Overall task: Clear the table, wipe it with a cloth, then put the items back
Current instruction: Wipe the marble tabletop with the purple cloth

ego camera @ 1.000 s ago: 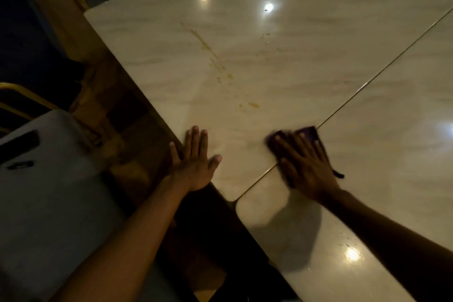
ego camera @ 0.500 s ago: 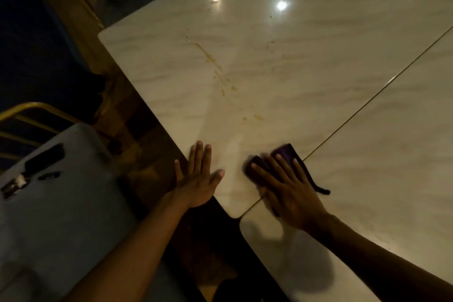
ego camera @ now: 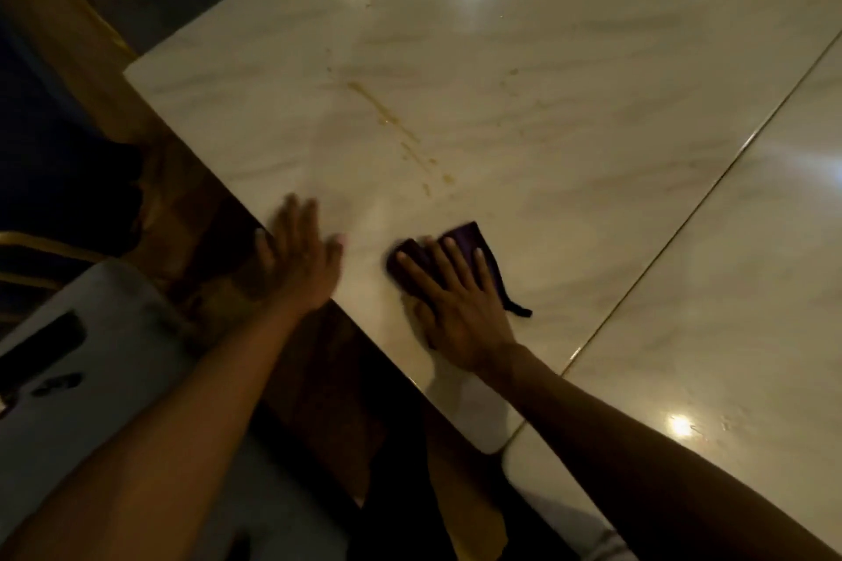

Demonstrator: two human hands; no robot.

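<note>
Grey, padded chair seat [ego camera: 105,360] at lower left, beside the table's near edge, with a dark flat object [ego camera: 43,348] lying on it; a gold-coloured frame rail [ego camera: 50,241] shows behind the seat. Brown patterned floor [ego camera: 200,237] runs between the chair and the table. Pale marble table [ego camera: 569,114], glossy, with bright reflections of lamps; its left corner lies at upper left of the view. Left hand [ego camera: 296,262]: flat on the table at its near edge, palm down, fingers straight and close together, thumb out to the side, holding nothing; slightly blurred. Yellowish streak [ego camera: 392,123] of spilled residue runs diagonally across the top, ending in small drops beyond and between the two hands. Right hand [ego camera: 455,301]: palm down, fingers spread and straight, pressing on the cloth. Cloth [ego camera: 469,237]: dark purple, crumpled flat on the table near its near edge, just right of the left hand and apart from it; its far part shows past the fingertips, and a thin dark loop trails out toward the right. A gold seam [ego camera: 711,191] crosses the top diagonally to the right of the cloth, dividing two slabs.
</note>
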